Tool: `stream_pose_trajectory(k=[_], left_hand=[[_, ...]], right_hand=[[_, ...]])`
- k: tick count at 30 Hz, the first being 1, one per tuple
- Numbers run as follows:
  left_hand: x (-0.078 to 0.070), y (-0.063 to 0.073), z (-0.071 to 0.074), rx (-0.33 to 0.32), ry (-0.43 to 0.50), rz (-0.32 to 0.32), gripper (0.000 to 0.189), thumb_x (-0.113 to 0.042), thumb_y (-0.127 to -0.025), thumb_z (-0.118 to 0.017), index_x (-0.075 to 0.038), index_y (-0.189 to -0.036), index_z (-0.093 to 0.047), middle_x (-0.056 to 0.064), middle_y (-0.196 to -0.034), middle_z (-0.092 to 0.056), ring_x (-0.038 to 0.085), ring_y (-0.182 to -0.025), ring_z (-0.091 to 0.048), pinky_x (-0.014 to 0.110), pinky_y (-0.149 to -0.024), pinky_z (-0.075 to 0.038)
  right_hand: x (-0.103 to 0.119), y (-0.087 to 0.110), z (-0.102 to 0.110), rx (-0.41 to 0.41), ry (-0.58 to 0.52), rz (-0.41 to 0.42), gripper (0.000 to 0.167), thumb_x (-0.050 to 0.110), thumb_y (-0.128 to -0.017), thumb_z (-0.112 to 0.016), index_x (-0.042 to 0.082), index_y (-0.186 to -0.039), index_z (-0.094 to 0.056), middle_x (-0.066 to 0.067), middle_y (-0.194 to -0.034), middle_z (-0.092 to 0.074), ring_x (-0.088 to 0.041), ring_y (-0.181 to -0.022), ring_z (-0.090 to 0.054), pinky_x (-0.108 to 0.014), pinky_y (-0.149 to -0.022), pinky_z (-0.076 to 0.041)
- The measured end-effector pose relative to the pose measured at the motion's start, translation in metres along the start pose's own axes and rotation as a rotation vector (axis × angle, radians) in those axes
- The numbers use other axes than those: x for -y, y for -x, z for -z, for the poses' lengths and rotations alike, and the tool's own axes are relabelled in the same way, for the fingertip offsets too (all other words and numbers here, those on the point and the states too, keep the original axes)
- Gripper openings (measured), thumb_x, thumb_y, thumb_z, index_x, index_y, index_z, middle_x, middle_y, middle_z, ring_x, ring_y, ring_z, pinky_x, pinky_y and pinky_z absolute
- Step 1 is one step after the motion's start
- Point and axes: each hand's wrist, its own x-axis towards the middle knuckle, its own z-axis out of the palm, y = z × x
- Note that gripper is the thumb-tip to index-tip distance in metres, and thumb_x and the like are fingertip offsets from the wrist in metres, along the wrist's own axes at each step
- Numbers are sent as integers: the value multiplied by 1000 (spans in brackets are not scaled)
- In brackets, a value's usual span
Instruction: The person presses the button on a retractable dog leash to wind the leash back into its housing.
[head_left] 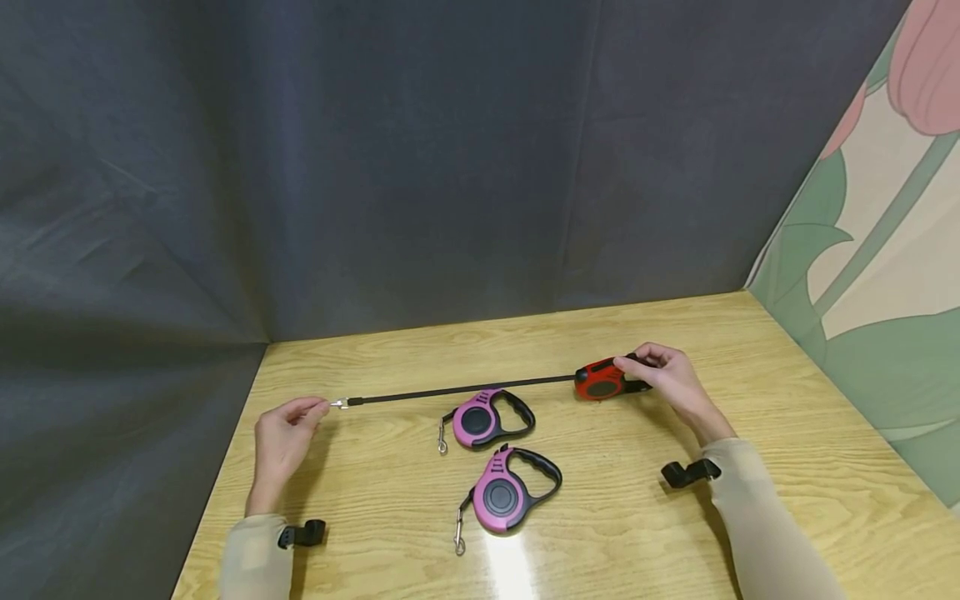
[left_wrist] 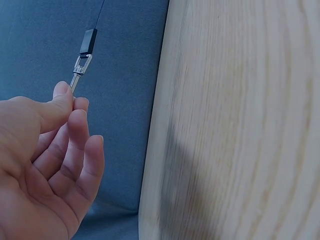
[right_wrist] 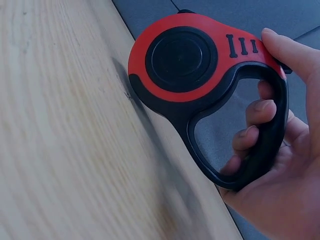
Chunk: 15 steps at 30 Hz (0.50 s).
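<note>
My right hand (head_left: pixel 671 379) grips the black handle of a red retractable dog leash (right_wrist: pixel 135 55), its fingers curled through the loop in the right wrist view. From the leash body a black strap (head_left: pixel 457 389) runs taut to the left, above the table. At its far end, my left hand (head_left: pixel 283 437) pinches the silver snap hook (left_wrist: pixel 76 79) between thumb and fingertips. The hook's lower part is hidden by those fingers. Between the hands lie two pink retractable leashes, a farther one (head_left: pixel 465 421) and a nearer one (head_left: pixel 487 500), both with black handles.
The wooden table (head_left: pixel 375 500) ends at a dark grey cloth (head_left: pixel 450 167) behind and on the left. A wall with a tulip pattern (head_left: pixel 885 250) stands on the right. Small metal hooks of the pink leashes point toward the table's front.
</note>
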Motion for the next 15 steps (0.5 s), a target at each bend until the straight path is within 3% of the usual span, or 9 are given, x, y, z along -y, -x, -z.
stream_pose_trajectory(k=[6,15], left_hand=[[-2,1,0,15,-4,13,19,-16,-99,-78,1,-108,-82,21,-91,-79,8,-67,-67,18,-59,-50],[-3,1,-1,17,9,15,20,-15,-99,-78,2,-108,-82,22,-92,-79,12,-68,-70,17,-60,-51]], right_hand=[[-3,0,-2,7,2,2,27,30,-100,-78,11,-90,-62,13,-73,-52,-9,-73,-40,-29,-66,-35],[2,0,-3,12,1,-9,26,30,-100,-78,10,-92,-64,13,-81,-61,-10,-79,-46,-31,-70,-39]])
